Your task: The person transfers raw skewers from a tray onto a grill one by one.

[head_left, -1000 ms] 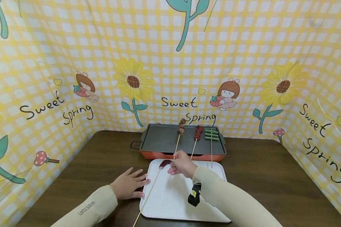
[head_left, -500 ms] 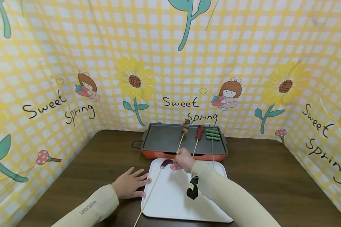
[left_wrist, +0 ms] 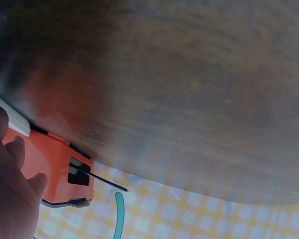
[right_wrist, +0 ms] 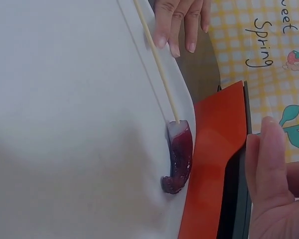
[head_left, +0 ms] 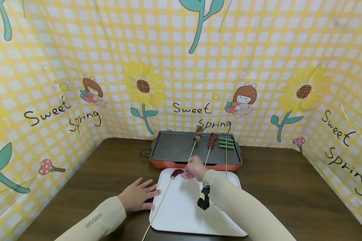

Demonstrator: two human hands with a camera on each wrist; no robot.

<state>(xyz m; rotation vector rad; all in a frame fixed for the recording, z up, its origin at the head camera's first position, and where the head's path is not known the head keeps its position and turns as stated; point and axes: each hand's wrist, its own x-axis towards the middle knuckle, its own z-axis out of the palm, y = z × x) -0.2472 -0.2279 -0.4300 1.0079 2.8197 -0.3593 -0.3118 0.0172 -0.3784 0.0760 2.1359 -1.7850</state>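
Observation:
My right hand (head_left: pixel 196 168) pinches the stick of a brown meat skewer (head_left: pixel 198 134) at the front of the grill pan (head_left: pixel 172 149). The meat end is over the pan's far side; I cannot tell whether it touches the surface. My left hand (head_left: pixel 137 195), fingers spread, rests at the left edge of the white tray (head_left: pixel 196 207). A dark red octopus-tentacle skewer (right_wrist: pixel 181 155) lies along the tray's left side, its stick passing over the front edge. On the pan's right half lie a red meat skewer (head_left: pixel 212 140) and a green vegetable skewer (head_left: pixel 226 143).
The orange-sided pan stands behind the tray, with a wire handle (head_left: pixel 144 154) at its left. Brown wooden table (head_left: pixel 283 187) extends on both sides. A yellow checked cloth (head_left: pixel 181 67) hangs close behind the pan and along both sides.
The brown meat skewer has shifted slightly right over the pan with my right hand, mostly in the first half second. My left hand and the tentacle skewer stay put.

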